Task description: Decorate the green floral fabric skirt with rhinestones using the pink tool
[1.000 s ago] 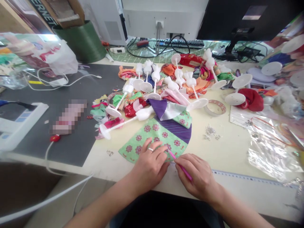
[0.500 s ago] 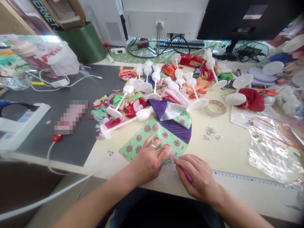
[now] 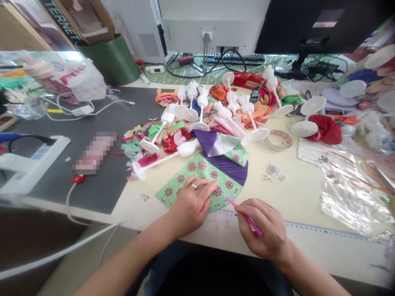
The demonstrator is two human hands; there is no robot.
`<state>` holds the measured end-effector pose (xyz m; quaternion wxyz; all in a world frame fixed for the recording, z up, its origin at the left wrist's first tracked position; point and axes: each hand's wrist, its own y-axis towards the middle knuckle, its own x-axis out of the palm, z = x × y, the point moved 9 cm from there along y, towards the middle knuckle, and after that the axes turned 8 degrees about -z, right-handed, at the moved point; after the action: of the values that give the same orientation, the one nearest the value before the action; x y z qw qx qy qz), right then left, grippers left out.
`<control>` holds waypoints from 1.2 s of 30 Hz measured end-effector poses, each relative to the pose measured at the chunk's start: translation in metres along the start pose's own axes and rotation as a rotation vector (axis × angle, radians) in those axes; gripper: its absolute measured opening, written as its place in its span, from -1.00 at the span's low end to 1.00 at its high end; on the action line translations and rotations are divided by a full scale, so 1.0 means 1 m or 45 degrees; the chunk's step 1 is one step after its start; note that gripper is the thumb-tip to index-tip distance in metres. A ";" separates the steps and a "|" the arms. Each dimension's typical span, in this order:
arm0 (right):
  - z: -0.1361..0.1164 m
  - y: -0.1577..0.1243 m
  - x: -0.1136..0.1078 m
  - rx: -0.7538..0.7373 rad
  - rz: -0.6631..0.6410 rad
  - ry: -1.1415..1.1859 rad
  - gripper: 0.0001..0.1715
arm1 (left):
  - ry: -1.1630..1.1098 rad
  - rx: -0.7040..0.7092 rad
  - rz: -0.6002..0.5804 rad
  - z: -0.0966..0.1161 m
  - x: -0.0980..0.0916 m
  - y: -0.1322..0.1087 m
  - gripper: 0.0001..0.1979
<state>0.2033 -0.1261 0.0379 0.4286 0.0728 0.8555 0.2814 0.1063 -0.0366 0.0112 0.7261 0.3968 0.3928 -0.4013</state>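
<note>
My left hand (image 3: 193,203) lies with fingers stretched out on a green doll skirt-like cloth (image 3: 173,187) printed with dark pink flowers. A ring shows on one of its fingers. My right hand (image 3: 262,226) is closed around a slim pink pen-like tool (image 3: 251,222). The tool's tip is over the cloth's lower right edge; whether it touches is hard to tell. Purple striped fabric (image 3: 230,166) fans out behind the green cloth, with a white doll torso on a stand (image 3: 187,149) lying at its upper end. A ruler (image 3: 311,227) runs along the table's near edge.
Several white doll stands with colourful cloth (image 3: 202,100) crowd the back. A tape roll (image 3: 279,140), a small pile of shiny beads (image 3: 272,169) and a clear plastic bag (image 3: 348,201) lie to the right. A power strip (image 3: 33,164) and cables are at the left.
My right hand has drawn the pink tool slightly to the right, away from my left fingers. My left hand has shifted a little left, baring more of the printed cloth.
</note>
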 end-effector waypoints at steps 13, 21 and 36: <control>0.010 -0.004 -0.022 0.115 -0.029 -0.079 -0.76 | 0.212 0.126 0.081 0.020 0.001 -0.005 -0.61; 0.086 -0.025 -0.117 0.515 0.250 -0.460 -0.88 | 0.217 0.067 0.250 0.016 -0.002 -0.019 -0.63; 0.141 -0.036 -0.130 0.815 0.401 -0.630 -0.83 | 0.187 0.077 0.420 0.020 -0.017 -0.027 -0.71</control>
<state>0.3976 -0.1443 0.0416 0.5283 0.3970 0.7496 0.0381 0.0806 -0.0597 0.0270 0.7391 0.5057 0.3623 -0.2584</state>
